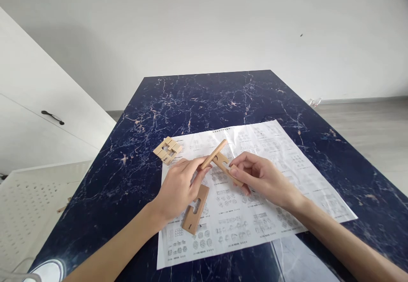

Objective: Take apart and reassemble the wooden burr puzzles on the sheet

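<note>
My left hand (178, 186) pinches a flat wooden puzzle bar (214, 154) that points up and to the right. My right hand (258, 175) grips a second notched wooden bar (225, 166), which crosses under the first one. Both hands hover just above a white printed instruction sheet (280, 163). A third notched wooden bar (195, 209) lies flat on the sheet beneath my left hand. A small cluster of joined wooden pieces (167, 149) rests at the sheet's upper left corner.
The sheet lies on a dark blue marbled table (204, 99). A white cabinet with a black handle (52, 117) stands at the left. A white perforated surface (28, 197) sits beside the table's left edge. A white round object (47, 270) shows at bottom left.
</note>
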`<action>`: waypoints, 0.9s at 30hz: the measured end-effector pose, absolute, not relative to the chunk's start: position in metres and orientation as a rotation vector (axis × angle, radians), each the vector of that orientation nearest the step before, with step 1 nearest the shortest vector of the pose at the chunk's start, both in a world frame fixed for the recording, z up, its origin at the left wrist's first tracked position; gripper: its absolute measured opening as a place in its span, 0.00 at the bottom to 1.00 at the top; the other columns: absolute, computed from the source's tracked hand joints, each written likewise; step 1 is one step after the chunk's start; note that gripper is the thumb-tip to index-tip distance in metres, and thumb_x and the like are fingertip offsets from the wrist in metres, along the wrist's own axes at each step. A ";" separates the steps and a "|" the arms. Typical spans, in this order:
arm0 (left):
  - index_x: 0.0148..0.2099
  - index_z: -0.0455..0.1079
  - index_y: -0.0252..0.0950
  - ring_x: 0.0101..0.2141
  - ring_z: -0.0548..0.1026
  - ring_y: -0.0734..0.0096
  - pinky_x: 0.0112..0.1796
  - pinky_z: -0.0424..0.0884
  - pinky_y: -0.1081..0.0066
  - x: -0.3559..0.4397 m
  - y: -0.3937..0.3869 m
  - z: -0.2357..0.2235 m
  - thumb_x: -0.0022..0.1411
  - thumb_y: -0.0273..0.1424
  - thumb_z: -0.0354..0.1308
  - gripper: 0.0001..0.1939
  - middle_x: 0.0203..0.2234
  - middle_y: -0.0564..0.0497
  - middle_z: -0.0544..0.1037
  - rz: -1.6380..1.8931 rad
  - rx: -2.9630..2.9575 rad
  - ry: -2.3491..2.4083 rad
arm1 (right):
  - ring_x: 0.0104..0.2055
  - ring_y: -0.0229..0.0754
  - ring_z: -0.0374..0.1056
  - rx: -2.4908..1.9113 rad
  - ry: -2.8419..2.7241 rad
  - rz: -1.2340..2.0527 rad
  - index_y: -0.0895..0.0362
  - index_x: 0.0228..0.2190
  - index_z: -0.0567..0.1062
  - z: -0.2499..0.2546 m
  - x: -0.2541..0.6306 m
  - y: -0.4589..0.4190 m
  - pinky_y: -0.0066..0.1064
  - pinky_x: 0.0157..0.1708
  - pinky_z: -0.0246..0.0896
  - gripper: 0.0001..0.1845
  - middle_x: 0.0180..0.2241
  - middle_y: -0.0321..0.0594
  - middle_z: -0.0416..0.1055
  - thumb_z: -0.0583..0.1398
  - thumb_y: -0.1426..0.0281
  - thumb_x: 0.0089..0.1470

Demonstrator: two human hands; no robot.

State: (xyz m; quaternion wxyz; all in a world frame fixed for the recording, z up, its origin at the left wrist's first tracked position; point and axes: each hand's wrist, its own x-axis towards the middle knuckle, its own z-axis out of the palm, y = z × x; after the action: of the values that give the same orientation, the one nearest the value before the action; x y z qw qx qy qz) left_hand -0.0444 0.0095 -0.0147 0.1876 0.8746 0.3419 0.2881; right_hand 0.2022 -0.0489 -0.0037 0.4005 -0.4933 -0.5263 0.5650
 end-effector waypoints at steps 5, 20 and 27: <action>0.54 0.72 0.38 0.38 0.83 0.63 0.41 0.78 0.63 -0.045 0.007 -0.013 0.79 0.32 0.56 0.07 0.39 0.50 0.85 0.757 2.441 0.951 | 0.21 0.34 0.64 -1.227 -1.353 1.430 0.53 0.39 0.73 -0.008 0.203 -0.050 0.32 0.23 0.58 0.18 0.26 0.33 0.74 0.65 0.51 0.66; 0.49 0.72 0.38 0.35 0.81 0.63 0.40 0.78 0.62 -0.038 -0.004 -0.011 0.79 0.29 0.55 0.05 0.34 0.51 0.83 0.792 2.581 0.754 | 0.24 0.38 0.69 -1.356 -1.372 1.343 0.53 0.40 0.76 -0.009 0.196 -0.052 0.34 0.26 0.63 0.18 0.27 0.35 0.74 0.65 0.50 0.67; 0.51 0.71 0.37 0.24 0.76 0.69 0.42 0.76 0.60 -0.037 -0.004 -0.008 0.78 0.27 0.55 0.05 0.23 0.58 0.80 0.959 2.654 0.856 | 0.32 0.44 0.77 -1.289 -1.276 1.511 0.53 0.45 0.77 -0.005 0.198 -0.049 0.40 0.40 0.73 0.20 0.29 0.37 0.80 0.69 0.51 0.62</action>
State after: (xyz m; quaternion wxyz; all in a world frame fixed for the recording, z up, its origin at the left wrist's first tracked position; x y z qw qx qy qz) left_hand -0.0373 -0.0038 -0.0082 0.0962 0.8958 0.2891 0.3237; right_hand 0.1979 -0.0491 -0.0050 0.3807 -0.5049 -0.5000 0.5918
